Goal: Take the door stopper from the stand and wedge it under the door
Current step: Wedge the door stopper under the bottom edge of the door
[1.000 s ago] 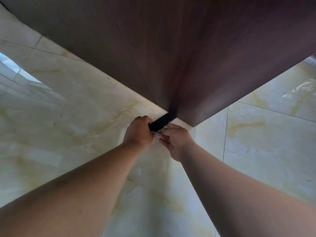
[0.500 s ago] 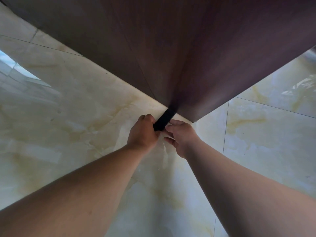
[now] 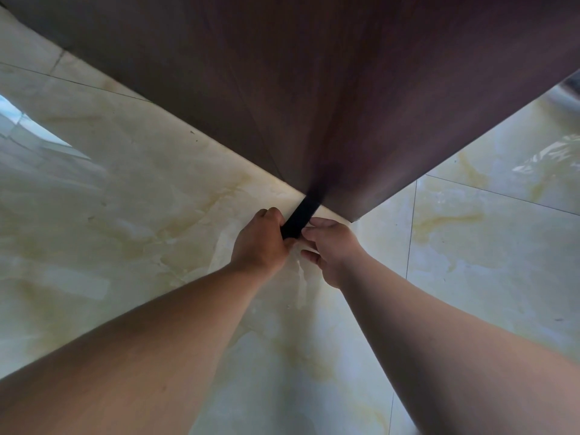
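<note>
A black door stopper [image 3: 299, 218] lies on the floor with its far end under the bottom edge of the dark brown wooden door [image 3: 314, 89], close to the door's near corner. My left hand [image 3: 260, 243] grips the stopper's near end from the left. My right hand [image 3: 332, 246] pinches the same end from the right, thumb on top. The part of the stopper beneath the door is hidden.
The floor is glossy cream marble tile [image 3: 125, 215] with grout lines at the right [image 3: 411, 230] and a bright window reflection at the left [image 3: 37, 133]. The door's free corner [image 3: 356, 219] sits just right of my hands.
The stopper has turned from a slanted lie to pointing straight at the door and has slid further under its edge. Both hands moved forward with it.
</note>
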